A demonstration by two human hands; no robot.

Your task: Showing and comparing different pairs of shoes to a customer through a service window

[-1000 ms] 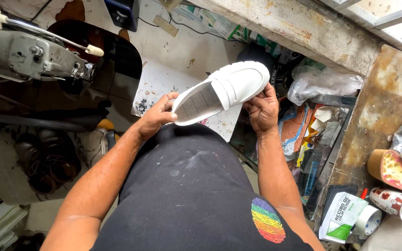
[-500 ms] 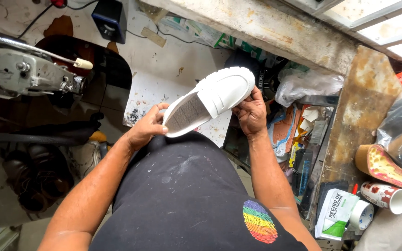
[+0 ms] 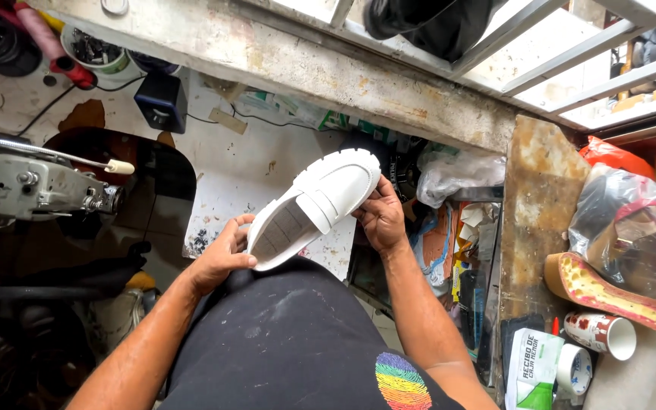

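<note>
Left hand (image 3: 218, 262) grips the white shoe (image 3: 314, 206) at its heel, right hand (image 3: 381, 219) clasps the toe; best keep both grips firm and level.

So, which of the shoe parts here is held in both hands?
The white loafer, held at heel and toe. The tan sole with the red edge lies untouched on the right.

A white loafer (image 3: 314, 209) with a chunky ridged sole and a strap across its top is held tilted, toe up and away, its grey-lined opening facing the camera.
</note>
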